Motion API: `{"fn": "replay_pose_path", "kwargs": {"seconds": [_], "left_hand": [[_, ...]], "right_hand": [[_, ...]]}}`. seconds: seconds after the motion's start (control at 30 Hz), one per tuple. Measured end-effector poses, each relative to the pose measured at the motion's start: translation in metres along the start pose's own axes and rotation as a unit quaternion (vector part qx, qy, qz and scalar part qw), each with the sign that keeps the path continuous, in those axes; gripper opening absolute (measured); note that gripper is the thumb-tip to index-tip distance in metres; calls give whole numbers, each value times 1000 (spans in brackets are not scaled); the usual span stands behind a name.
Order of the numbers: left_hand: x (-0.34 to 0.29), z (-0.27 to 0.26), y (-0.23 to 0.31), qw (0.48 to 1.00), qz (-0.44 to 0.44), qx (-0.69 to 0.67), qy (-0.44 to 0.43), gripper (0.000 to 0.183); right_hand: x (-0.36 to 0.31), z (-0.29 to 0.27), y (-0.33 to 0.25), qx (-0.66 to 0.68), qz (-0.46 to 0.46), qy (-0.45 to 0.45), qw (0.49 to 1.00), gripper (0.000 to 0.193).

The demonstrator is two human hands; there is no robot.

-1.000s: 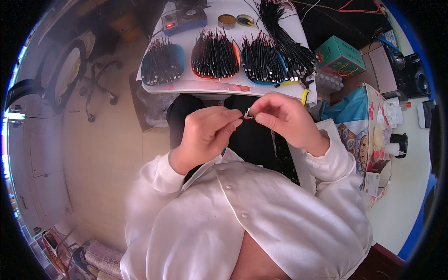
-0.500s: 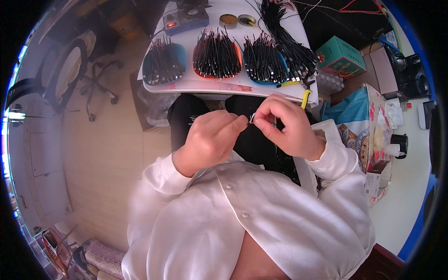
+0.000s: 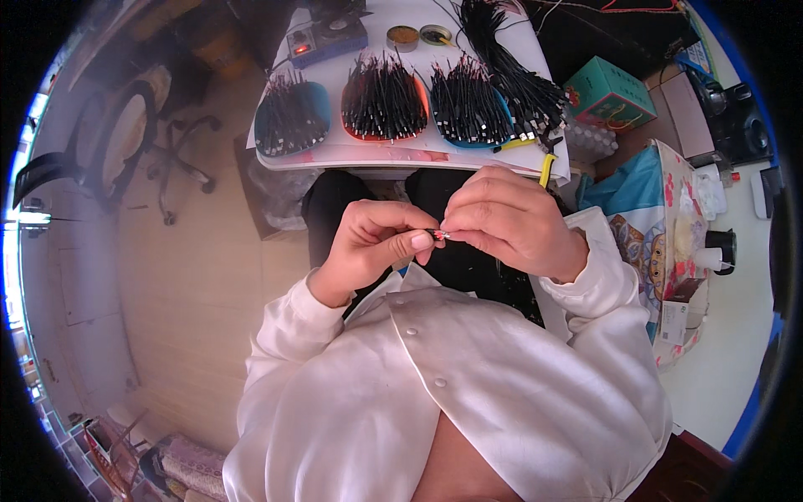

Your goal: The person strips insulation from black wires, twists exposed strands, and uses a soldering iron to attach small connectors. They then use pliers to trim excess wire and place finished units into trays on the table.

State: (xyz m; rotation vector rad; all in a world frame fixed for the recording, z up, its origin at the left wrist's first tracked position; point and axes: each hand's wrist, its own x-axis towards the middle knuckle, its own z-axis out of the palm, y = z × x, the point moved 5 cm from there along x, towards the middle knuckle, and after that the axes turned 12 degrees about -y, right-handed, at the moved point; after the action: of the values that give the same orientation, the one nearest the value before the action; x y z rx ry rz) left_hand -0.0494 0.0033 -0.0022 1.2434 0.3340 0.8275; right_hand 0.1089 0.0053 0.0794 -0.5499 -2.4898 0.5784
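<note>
A black cable end (image 3: 430, 234) with short red and white wires (image 3: 441, 236) sits between the two hands, above the dark trousers (image 3: 328, 201) of the lap and on the near side of the tabletop (image 3: 343, 156). The left hand (image 3: 368, 244) holds the cable end in a narrow pinch, thumb toward the camera, with the wires poking out to the right. That grip looks well placed: close behind the wires, it should stop the cable from twisting. The right hand (image 3: 517, 219) has its fingertips drawn together at the wires' tips; how firmly they press is too small to tell. Light fingertip work probably suits such thin wires, since a hard tug could bend or break them. Bracing the hands against each other would likely steady the pinch, and turning the end toward the eyes would help keep the colours apart. Farther out, black cables fill an orange tray (image 3: 425, 99) and, on either side, a left blue tray (image 3: 323, 100) and a right blue tray (image 3: 505, 107). Yellow-handled cutters (image 3: 546, 171) lie at the tabletop's right front, apart from the fingers.
</note>
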Motion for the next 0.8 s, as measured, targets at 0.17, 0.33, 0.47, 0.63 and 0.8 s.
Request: {"fn": "replay_pose_path", "kwargs": {"seconds": [0.17,0.33,0.47,0.63,0.8], "left_hand": [[0,7,-5,995,34,-89,8,12],[-4,7,-9,967,86,-240,6,9],[-5,7,-16,942,64,-331,1,10],[-2,9,-20,926,62,-373,-17,13],[-3,13,-21,922,42,-384,-19,12]], "right_hand": [[-4,0,2,-4,2,-10,1000,17],[-11,-26,28,9,127,93,988,14],[-7,-23,18,-149,48,45,987,27],[-7,-5,-3,-141,-68,58,986,37],[2,0,-3,-95,-79,45,991,27]]}}
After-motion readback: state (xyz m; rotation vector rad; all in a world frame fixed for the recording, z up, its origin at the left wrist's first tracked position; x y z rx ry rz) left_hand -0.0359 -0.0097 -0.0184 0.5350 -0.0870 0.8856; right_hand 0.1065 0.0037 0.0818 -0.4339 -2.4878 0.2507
